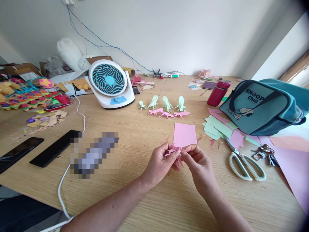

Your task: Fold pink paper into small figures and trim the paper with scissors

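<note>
Two hands, your left hand [158, 161] and right hand [200, 165], pinch the pink folded paper [174, 149] just nearer you than the pink sheet [185, 134], presumably steadying small folds.

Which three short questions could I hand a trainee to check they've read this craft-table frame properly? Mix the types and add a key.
1. Fill in: the left hand and the right hand pinch a folded paper piece coloured ____.
2. True or false: the scissors lie on the table, touched by neither hand.
3. Count: how many pale-green origami figures stand between the fan and the red bottle?

Key: 1. pink; 2. true; 3. four.
</note>
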Tool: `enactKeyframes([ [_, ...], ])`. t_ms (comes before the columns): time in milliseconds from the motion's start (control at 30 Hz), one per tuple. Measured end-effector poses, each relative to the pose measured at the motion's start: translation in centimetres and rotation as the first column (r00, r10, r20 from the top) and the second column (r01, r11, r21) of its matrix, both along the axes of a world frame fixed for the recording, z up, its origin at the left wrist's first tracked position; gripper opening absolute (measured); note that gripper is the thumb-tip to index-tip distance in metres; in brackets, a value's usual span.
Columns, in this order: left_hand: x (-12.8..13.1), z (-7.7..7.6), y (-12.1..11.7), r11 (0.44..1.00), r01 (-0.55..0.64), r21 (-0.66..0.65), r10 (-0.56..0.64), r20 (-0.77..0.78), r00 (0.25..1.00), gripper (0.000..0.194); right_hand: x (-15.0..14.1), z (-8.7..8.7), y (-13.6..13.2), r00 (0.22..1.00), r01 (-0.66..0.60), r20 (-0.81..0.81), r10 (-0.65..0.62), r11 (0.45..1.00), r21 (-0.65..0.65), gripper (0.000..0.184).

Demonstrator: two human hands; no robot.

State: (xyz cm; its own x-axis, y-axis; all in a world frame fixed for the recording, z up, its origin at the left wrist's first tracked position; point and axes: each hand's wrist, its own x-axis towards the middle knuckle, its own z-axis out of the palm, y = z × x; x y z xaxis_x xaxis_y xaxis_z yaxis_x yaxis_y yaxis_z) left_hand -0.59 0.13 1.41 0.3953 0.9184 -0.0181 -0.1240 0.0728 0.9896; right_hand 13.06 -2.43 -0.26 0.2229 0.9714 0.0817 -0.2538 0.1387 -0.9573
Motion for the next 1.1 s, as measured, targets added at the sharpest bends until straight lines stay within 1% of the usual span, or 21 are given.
enactKeyframes([
  [100, 0.1, -0.1, -0.1, 1.000, -0.003, 0.007, 0.003, -0.004, 1.000, 0.028, -0.1, 0.0, 0.0, 0.992, -0.083, -0.092, 0.081, 0.996, -0.013, 0.030],
  [200, 0.1, -0.1, -0.1, 0.999, 0.006, 0.038, -0.005, -0.025, 1.000, 0.027, -0.3, -0.1, -0.1, 0.985, -0.131, -0.113, 0.129, 0.991, -0.016, 0.028],
  [267, 0.1, -0.1, -0.2, 0.997, 0.006, 0.073, -0.001, -0.063, 0.998, 0.026, -0.3, -0.2, -0.2, 0.988, -0.125, -0.095, 0.125, 0.992, 0.003, 0.027],
  [433, 0.1, -0.3, 0.0, 0.989, -0.067, 0.134, 0.085, -0.141, 0.986, 0.025, -0.4, -0.3, -0.2, 0.997, -0.066, -0.036, 0.068, 0.996, 0.059, 0.026],
  [567, -0.1, -0.5, 0.2, 0.980, -0.078, 0.183, 0.107, -0.153, 0.982, 0.022, -0.4, -0.1, -0.1, 0.999, -0.052, -0.006, 0.052, 0.997, 0.055, 0.028],
  [700, -0.2, -0.5, 0.3, 0.972, -0.059, 0.228, 0.103, -0.185, 0.977, 0.021, -0.5, -0.1, -0.1, 0.998, -0.047, 0.044, 0.044, 0.995, 0.088, 0.027],
  [800, -0.1, -0.5, 0.2, 0.978, -0.040, 0.207, 0.081, -0.193, 0.978, 0.023, -0.7, -0.4, -0.3, 0.995, -0.043, 0.089, 0.033, 0.993, 0.110, 0.023],
  [933, -0.1, -0.5, 0.1, 0.990, -0.008, 0.140, 0.030, -0.156, 0.987, 0.026, -0.9, -0.8, -0.4, 0.996, -0.038, 0.089, 0.027, 0.992, 0.121, 0.020],
  [1100, -0.2, -0.3, 0.4, 0.987, -0.030, 0.158, 0.056, -0.162, 0.985, 0.025, -0.7, -0.9, -0.4, 0.993, -0.042, 0.114, 0.028, 0.992, 0.118, 0.021],
])
